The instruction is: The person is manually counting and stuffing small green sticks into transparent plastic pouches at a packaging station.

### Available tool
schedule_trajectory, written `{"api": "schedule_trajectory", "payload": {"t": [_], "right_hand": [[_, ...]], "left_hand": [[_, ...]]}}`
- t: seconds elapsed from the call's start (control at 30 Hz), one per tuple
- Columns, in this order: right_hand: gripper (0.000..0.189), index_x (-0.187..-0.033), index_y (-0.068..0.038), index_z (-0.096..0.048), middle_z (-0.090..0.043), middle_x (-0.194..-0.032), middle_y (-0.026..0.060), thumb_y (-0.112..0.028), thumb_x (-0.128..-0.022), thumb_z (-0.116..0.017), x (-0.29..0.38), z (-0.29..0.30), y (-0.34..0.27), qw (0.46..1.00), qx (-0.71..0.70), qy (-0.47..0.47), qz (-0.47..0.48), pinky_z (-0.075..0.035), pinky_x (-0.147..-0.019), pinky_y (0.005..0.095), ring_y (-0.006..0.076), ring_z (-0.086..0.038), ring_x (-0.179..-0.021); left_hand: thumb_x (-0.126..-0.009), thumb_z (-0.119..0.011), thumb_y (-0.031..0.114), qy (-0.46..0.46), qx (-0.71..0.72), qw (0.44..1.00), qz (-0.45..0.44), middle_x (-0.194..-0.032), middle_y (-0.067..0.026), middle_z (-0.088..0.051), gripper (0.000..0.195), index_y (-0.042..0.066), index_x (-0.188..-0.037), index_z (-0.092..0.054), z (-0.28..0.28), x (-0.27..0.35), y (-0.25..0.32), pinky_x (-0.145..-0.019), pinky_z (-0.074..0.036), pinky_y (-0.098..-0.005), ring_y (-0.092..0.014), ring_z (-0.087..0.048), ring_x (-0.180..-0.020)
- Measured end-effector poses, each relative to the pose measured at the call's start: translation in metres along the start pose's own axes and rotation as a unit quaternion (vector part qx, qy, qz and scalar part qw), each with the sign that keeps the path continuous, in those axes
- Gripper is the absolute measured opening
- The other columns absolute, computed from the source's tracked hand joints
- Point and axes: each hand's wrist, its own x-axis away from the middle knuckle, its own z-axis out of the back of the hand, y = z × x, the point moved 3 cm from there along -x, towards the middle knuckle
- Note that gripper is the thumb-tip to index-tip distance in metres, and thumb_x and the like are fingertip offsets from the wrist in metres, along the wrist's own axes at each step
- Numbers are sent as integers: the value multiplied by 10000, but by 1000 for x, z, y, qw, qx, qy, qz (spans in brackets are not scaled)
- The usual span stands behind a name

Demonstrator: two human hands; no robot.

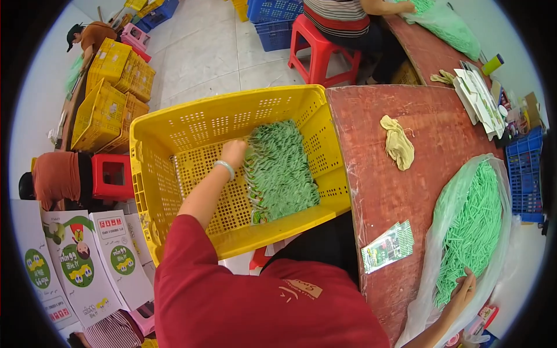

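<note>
My left hand (234,153), with a bracelet at the wrist, is inside a yellow plastic crate (226,98). Its fingers are closed at the edge of a pale green packet, beside dense rows of green packets (283,169) in the crate; the fingertips are hidden. On the right, my right hand (466,287) rests at the lower edge of a heap of thin green sticks (472,230) in an open clear plastic bag (428,269), its fingers apart. Several flat printed packets (387,248) lie fanned on the red-brown table (370,182) between crate and bag.
A yellow cloth glove (398,143) and white printed cartons (478,102) lie on the table. A blue basket (524,174) stands beyond. At left are printed boxes (78,265), stacked yellow crates (104,104) and red stools (112,176). Several co-workers sit or bend around the room.
</note>
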Motion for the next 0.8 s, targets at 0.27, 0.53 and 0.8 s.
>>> {"api": "schedule_trajectory", "payload": {"t": [0.27,0.53,0.8], "right_hand": [[361,-1114,-31,-682,-660,-882,101,-214,-955,-415,4,41,30,943,321,21,81,-458,-724,345,218,-587,-799],[212,-936,-3,-691,-556,-686,-2,-198,-915,-611,17,99,41,985,111,99,-84,-387,-545,258,82,-487,-600],[154,-946,9,-684,-614,-736,84,-119,-869,-645,10,78,58,989,138,-13,54,-455,-607,327,191,-561,-634]], "left_hand": [[-879,-497,142,-67,53,996,-20,-888,-211,-689,242,12,-834,-696,-114,-66,46,-698,-525,-471,-345,-676,-811],[-975,-554,202,26,223,970,98,-720,-189,-594,267,-39,-902,-644,-16,-21,36,-571,-438,-427,-331,-575,-641],[-983,-555,183,319,320,891,-38,-657,-86,-458,266,-39,-838,-576,97,-1,53,-561,-376,-323,-162,-406,-570]]}}
